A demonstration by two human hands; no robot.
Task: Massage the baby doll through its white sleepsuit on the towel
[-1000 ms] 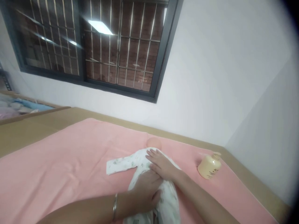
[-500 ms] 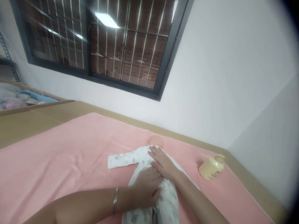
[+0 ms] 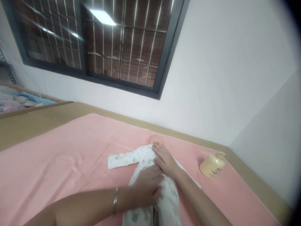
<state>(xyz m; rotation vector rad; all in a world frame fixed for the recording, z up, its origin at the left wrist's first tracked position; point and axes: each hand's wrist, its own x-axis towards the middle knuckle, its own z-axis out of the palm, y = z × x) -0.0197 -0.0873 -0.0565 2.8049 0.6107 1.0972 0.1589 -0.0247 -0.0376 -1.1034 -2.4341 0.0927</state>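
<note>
A white baby romper (image 3: 147, 160) with a small green print lies on a pink cloth (image 3: 77, 150), one sleeve stretched out to the left. At its neck end shows a smooth, round, pinkish shape (image 3: 155, 138), perhaps a doll's head. My left hand (image 3: 147, 185), with a silver bangle on the wrist, rests on the romper's front; its fingers are bent and closed on the fabric. Just above and to the right, my right hand (image 3: 166, 160) lies flat over the chest and shoulder, fingers stretched out. Both hands hide much of the romper's front.
A cream pump bottle (image 3: 212, 165) stands on the cloth at the right. The tan table edge (image 3: 188, 137) runs along a white wall under a barred window (image 3: 124, 47). On the far left is an open box (image 3: 30, 108) of folded fabrics.
My right hand has slid slightly up and to the right over the romper's shoulder. My left hand stays nearly in place on the fabric. The view has tilted slightly.
</note>
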